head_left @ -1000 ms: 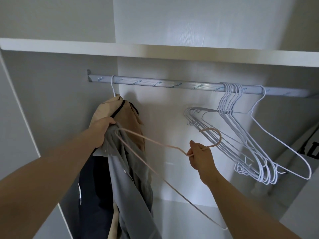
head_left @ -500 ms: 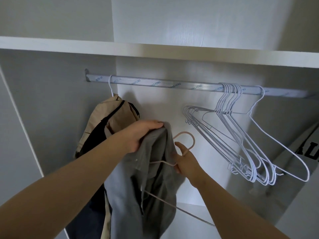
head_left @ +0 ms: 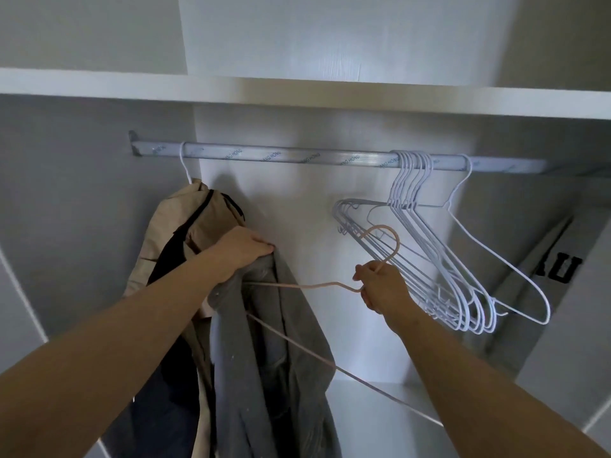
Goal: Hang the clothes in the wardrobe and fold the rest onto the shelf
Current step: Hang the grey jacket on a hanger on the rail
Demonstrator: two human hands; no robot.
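Thin wire hanger (head_left: 297, 286), limp grey cloth (head_left: 264, 375)

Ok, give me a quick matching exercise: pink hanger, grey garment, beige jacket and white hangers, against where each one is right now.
Things:
1. pink hanger
2. grey garment
3. beige jacket
4. white hangers

Places:
A. bunched on the rail, towards its right
B. gripped by the left hand
C. hanging near the rail's left end
D. pinched by the right hand, off the rail

Pairs: 1-D, 2-B, 3-C, 4-A
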